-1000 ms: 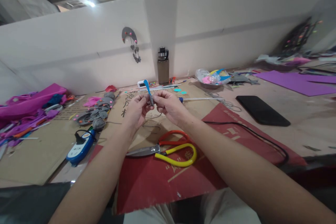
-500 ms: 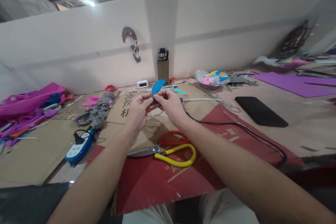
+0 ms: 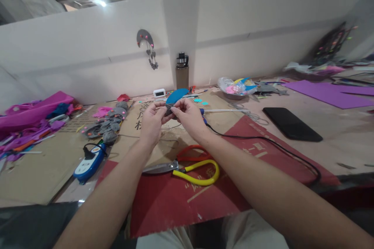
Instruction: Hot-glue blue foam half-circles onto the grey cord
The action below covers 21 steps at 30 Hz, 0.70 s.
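Above the cardboard, my left hand (image 3: 154, 120) and my right hand (image 3: 189, 114) meet with fingertips pinched. Between them is a small dark grey piece (image 3: 169, 107), seemingly felt, partly covered by the fingers. A blue felt-like piece (image 3: 177, 95) with a curved edge sticks up behind it; whether the two are joined I cannot tell. A thin grey cord (image 3: 172, 126) hangs below the hands. Just right of my right hand lies a blue-handled tool (image 3: 202, 111) with a pale rod and a black cable. Large scissors (image 3: 194, 173) with red and yellow handles lie below the hands.
A black phone (image 3: 292, 123) lies at right, near purple sheets (image 3: 330, 92). At the back are a bottle (image 3: 182, 76), a small white clock (image 3: 159, 93) and a bowl (image 3: 236, 95) of scraps. Left stand a blue-white power strip (image 3: 90, 165), grey felt pieces and a yarn ball (image 3: 110, 137).
The blue piece has tilted over to the right and shows wider, and more of the grey piece now shows between the fingers. Both hands stay nearly in place.
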Motion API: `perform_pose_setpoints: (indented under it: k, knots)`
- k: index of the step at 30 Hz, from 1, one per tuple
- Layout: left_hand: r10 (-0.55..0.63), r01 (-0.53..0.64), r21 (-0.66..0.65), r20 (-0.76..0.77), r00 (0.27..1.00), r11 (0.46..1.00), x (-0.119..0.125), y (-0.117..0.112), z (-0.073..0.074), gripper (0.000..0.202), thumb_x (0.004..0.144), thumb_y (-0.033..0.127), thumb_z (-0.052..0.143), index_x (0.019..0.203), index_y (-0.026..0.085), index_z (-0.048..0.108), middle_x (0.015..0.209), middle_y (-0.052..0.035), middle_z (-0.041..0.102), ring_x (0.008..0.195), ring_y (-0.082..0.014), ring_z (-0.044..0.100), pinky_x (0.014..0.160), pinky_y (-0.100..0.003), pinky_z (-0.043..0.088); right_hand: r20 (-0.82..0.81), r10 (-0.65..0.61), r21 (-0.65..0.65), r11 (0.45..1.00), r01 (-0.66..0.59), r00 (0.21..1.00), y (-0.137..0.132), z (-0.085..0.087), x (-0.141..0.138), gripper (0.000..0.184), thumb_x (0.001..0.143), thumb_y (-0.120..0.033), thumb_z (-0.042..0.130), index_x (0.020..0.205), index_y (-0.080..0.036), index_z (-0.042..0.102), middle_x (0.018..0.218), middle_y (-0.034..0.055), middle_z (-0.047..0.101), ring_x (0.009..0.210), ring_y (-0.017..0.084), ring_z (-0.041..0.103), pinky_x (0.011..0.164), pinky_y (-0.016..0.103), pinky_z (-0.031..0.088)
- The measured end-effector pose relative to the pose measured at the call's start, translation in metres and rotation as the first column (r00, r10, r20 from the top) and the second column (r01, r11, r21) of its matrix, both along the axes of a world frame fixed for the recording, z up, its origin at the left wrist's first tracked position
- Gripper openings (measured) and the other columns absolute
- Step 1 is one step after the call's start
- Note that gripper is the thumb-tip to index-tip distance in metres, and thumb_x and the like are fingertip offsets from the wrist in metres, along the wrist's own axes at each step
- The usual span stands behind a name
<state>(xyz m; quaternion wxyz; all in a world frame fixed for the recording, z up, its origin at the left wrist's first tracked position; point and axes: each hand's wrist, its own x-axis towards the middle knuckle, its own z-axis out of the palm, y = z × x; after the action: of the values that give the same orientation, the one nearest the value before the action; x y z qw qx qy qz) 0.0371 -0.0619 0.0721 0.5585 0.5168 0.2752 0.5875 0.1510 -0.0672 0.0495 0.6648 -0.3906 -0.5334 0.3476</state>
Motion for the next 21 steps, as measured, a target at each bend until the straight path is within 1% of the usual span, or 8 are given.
perform_pose_setpoints:
  k: [3,5,10,13,15,18,20,21]
  knots:
    - [-0.005,0.005,0.005,0.001,1.000,1.000,-0.001,0.000,0.000,0.019,0.069,0.020,0.065,0.084,0.015,0.055,0.082,-0.0035,0.067,0.074,-0.0131,0.065,0.075,-0.033,0.055,0.008,0.013,0.004,1.000,-0.013,1.000,0.000,0.000,0.000,0.015,0.072,-0.030,0.058,0.077,-0.020,0.047,0.066,-0.0051,0.048,0.056,0.008,0.043,0.053,0.022,0.036]
    - [0.008,-0.008,0.007,-0.005,1.000,1.000,-0.001,0.000,0.001,0.020,0.068,0.022,0.066,0.083,0.015,0.055,0.081,-0.0030,0.067,0.073,-0.0129,0.065,0.074,-0.033,0.055,0.011,0.022,0.005,1.000,-0.022,1.000,-0.001,0.000,0.000,0.015,0.073,-0.030,0.057,0.078,-0.020,0.047,0.065,-0.0051,0.048,0.056,0.008,0.043,0.053,0.022,0.036]
    - [0.076,-0.076,-0.008,0.010,0.997,0.997,0.000,0.001,0.001,0.019,0.066,0.022,0.068,0.077,0.015,0.055,0.073,-0.0003,0.065,0.067,-0.0116,0.064,0.070,-0.031,0.055,0.036,0.013,-0.005,1.000,-0.013,0.999,-0.002,-0.001,-0.001,0.016,0.072,-0.031,0.058,0.078,-0.021,0.046,0.066,-0.0052,0.047,0.057,0.008,0.043,0.054,0.022,0.035]
    - [0.131,-0.131,-0.015,0.032,0.991,0.991,-0.006,0.007,0.003,0.018,0.066,0.021,0.067,0.076,0.015,0.054,0.071,0.0004,0.064,0.065,-0.0110,0.064,0.068,-0.030,0.055,0.049,0.019,-0.009,1.000,-0.019,0.999,0.000,-0.004,0.000,0.019,0.071,-0.032,0.058,0.081,-0.021,0.046,0.068,-0.0052,0.048,0.058,0.008,0.042,0.054,0.022,0.035]
    - [0.181,-0.181,0.004,0.058,0.982,0.983,-0.014,0.016,0.005,0.017,0.067,0.021,0.066,0.077,0.015,0.054,0.071,0.0002,0.064,0.062,-0.0107,0.064,0.065,-0.028,0.055,0.079,0.027,-0.031,0.999,-0.025,0.997,0.001,-0.004,0.001,0.022,0.071,-0.033,0.059,0.085,-0.020,0.048,0.069,-0.0049,0.049,0.059,0.008,0.043,0.055,0.022,0.036]
    - [0.292,-0.299,0.036,0.127,0.948,0.954,-0.033,0.031,0.013,0.014,0.070,0.019,0.063,0.077,0.017,0.051,0.069,0.0011,0.064,0.059,-0.0107,0.064,0.064,-0.027,0.055,0.182,0.068,-0.106,0.993,-0.049,0.981,-0.002,-0.002,0.004,0.025,0.069,-0.033,0.061,0.088,-0.018,0.053,0.068,-0.0041,0.050,0.060,0.008,0.044,0.055,0.022,0.036]
    - [0.350,-0.362,0.049,0.171,0.921,0.931,-0.048,0.039,0.020,0.013,0.072,0.018,0.060,0.078,0.018,0.048,0.073,0.0006,0.066,0.063,-0.0116,0.065,0.067,-0.028,0.055,0.266,0.129,-0.168,0.982,-0.085,0.955,-0.006,0.001,0.007,0.022,0.069,-0.032,0.063,0.085,-0.018,0.058,0.065,-0.0036,0.051,0.057,0.008,0.043,0.052,0.022,0.034]
    - [0.386,-0.404,0.055,0.198,0.901,0.913,-0.055,0.042,0.023,0.012,0.073,0.017,0.058,0.078,0.019,0.047,0.072,0.0012,0.066,0.064,-0.0115,0.065,0.068,-0.028,0.055,0.298,0.168,-0.200,0.974,-0.111,0.940,-0.009,0.003,0.009,0.020,0.069,-0.031,0.063,0.083,-0.018,0.059,0.063,-0.0035,0.051,0.054,0.007,0.041,0.050,0.021,0.033]
